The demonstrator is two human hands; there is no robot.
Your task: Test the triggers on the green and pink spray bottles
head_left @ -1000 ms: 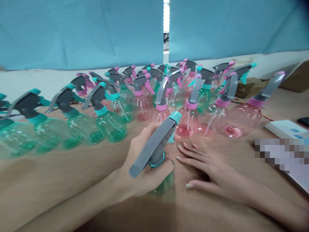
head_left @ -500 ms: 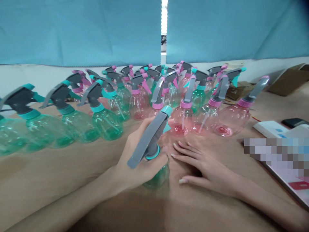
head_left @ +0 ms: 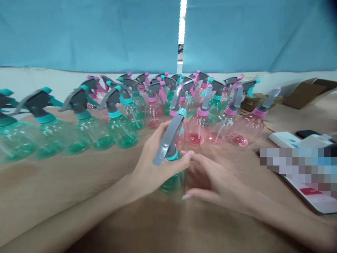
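My left hand [head_left: 160, 165] is wrapped round the upper part of a green spray bottle [head_left: 171, 182] with a grey trigger head and turquoise collar. The bottle stands upright on the brown table [head_left: 110, 186] in front of me. My right hand [head_left: 213, 175] is beside it on the right, fingers curved and thumb apart, with nothing in its grasp. Its fingertips meet the tips of my left hand's fingers near the bottle; whether they touch the bottle itself is hidden.
A row of green spray bottles [head_left: 122, 131] runs off to the left. Pink spray bottles [head_left: 196, 130] stand just behind my hands, with several mixed ones further back. On the right are a partly blurred flat device [head_left: 318, 200], a white object [head_left: 284, 138] and a cardboard box [head_left: 310, 93].
My right hand has lifted from the table and moved left to the bottle and my left fingers. The held bottle has shifted slightly away from me. The view has turned a little left.
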